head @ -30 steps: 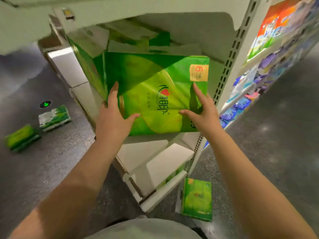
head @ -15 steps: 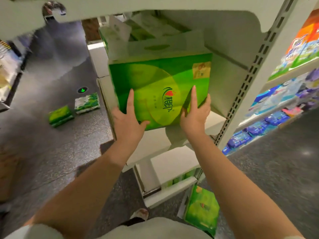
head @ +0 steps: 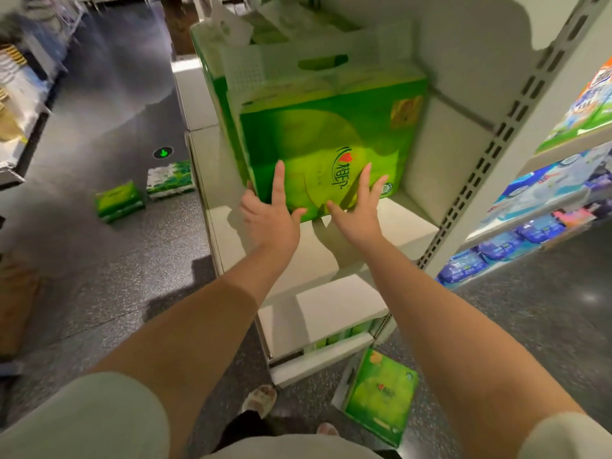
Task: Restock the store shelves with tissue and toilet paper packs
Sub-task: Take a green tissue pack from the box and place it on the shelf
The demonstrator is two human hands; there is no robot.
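Observation:
A large green tissue pack (head: pixel 324 140) stands upright on the white shelf (head: pixel 410 226), close against another green pack (head: pixel 215 94) on its left. My left hand (head: pixel 270 212) presses flat on the pack's lower front face, fingers straight, near its left edge. My right hand (head: pixel 359 208) lies flat beside it on the lower front, fingers spread. Neither hand curls round the pack. A white carry handle (head: pixel 318 61) rises from the pack's top.
One green pack (head: pixel 381 392) lies on the floor at the shelf's foot, by my feet. Further left on the dark floor lie two more packs (head: pixel 119 202), (head: pixel 170 177). Blue and coloured goods (head: pixel 543 200) fill the shelving on the right. A slotted upright (head: pixel 490 147) borders the shelf bay.
The green pack has slid deeper onto the shelf and stands on it. Both hands have moved down its front face and closer together, staying flat against it.

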